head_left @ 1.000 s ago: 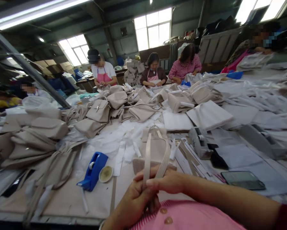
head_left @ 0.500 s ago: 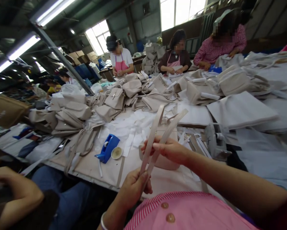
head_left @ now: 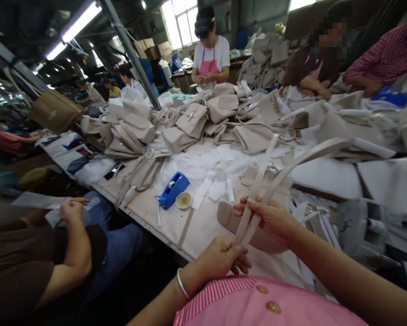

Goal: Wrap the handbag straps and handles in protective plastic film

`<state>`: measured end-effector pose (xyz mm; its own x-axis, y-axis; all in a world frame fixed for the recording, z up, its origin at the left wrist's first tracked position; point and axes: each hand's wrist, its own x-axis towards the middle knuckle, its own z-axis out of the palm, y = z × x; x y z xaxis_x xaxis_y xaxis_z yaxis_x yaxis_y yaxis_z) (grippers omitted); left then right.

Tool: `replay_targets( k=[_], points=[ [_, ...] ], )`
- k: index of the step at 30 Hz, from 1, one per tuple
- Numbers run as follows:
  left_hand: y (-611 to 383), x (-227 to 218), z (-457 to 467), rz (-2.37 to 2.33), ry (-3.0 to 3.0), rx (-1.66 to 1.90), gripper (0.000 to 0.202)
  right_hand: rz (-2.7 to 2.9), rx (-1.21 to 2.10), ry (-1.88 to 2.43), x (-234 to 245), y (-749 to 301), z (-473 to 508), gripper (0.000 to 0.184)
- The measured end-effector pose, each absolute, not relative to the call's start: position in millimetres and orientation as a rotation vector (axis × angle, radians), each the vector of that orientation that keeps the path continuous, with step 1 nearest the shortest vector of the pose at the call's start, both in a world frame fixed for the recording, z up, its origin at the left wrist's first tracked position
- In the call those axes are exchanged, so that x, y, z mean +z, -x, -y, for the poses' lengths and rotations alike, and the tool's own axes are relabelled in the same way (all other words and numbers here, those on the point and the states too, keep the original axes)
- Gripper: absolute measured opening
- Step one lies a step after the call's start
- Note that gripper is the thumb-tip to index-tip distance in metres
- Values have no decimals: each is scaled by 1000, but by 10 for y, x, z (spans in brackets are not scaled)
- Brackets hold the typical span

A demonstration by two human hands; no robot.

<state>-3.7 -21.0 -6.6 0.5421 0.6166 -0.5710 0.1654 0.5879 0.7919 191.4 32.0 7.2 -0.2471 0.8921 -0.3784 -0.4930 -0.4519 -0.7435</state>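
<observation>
A long beige bag strap (head_left: pixel 289 169) is doubled over in front of me, its two lengths spreading apart toward the top. My left hand (head_left: pixel 224 256) pinches it low down, where the lengths meet. Higher up, my right hand (head_left: pixel 270 216) grips it between thumb and fingers. Behind the strap lies a beige handbag (head_left: pixel 270 237) on the table, partly covered by my right hand and the strap. To the left are a blue tape dispenser (head_left: pixel 174 189) and a small round dish (head_left: pixel 183 200).
Beige bags (head_left: pixel 191 120) are heaped across the table's far side. White sheets (head_left: pixel 325 176) and a grey tape dispenser (head_left: pixel 359 228) lie to the right. A seated co-worker (head_left: pixel 70 240) is close on my left; several others work behind the heap.
My view has swung left, so the table appears further right. Both hands still hold the strap, and its upper ends have spread wider. The left co-worker's hands with a clear sheet now show.
</observation>
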Motion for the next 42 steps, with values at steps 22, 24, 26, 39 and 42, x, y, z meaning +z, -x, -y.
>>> replay_targets(
  k=[22,24,26,39,42],
  points=[
    [1307,-1030,-1141,-2219,-1790,-36,61,447,1678,1213,-531,-2166,-595,28],
    [1397,-1154,-1246,-2252,-1788,-114,61,408,1660,1225,-556,-2195,-613,28],
    [1449,-1209,-1301,-2246,-1816,-159,59,369,1645,1236,-577,-2182,-616,26],
    [373,-1126,-2488,-1856,-2087,453,35,238,1615,1268,-860,-2313,-806,36],
    [21,-1296,-2934,-1812,-2008,651,38,229,1627,1280,-917,-2308,-830,38]
  ],
)
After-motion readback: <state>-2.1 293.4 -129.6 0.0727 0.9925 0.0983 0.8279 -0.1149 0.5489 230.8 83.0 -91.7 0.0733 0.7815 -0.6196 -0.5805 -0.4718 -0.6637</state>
